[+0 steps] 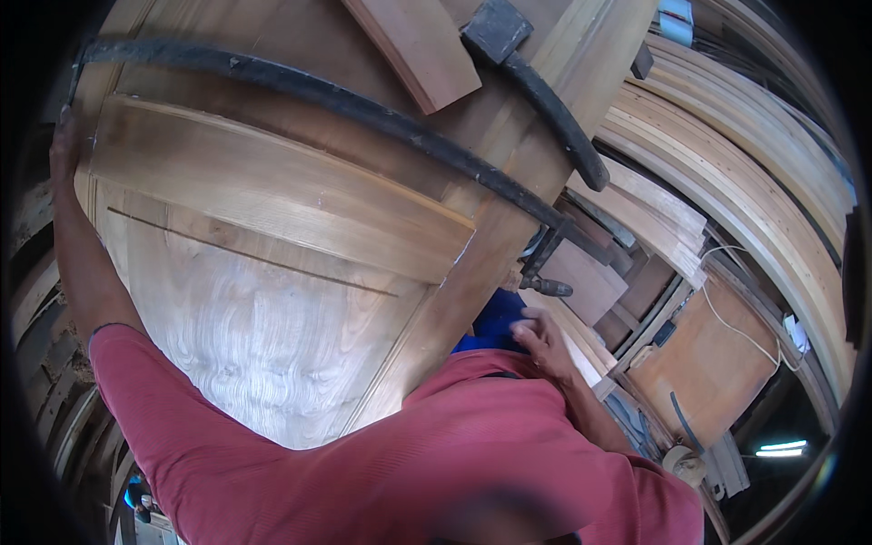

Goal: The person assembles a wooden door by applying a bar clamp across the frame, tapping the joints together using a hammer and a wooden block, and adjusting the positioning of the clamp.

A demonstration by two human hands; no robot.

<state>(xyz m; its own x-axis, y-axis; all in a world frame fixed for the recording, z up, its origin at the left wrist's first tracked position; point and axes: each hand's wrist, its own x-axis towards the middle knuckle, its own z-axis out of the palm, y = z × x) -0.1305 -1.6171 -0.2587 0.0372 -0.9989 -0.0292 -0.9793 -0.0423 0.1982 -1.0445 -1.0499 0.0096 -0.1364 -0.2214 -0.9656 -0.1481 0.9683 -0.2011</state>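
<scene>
A long dark metal bar clamp lies across a wooden panelled door. My left arm stretches to the door's left edge, where my left hand is closed at the clamp's end jaw; most of its fingers are hidden. At the clamp's other end, its screw handle sticks out past the door's right side. Just below this handle is my right hand, apart from it, with fingers loosely bent and nothing seen in them.
A hammer with a dark handle and a wooden block lie on the door's far part. Long boards are stacked at the right, near an orange-brown panel with a pale cable. More timber stands at the left.
</scene>
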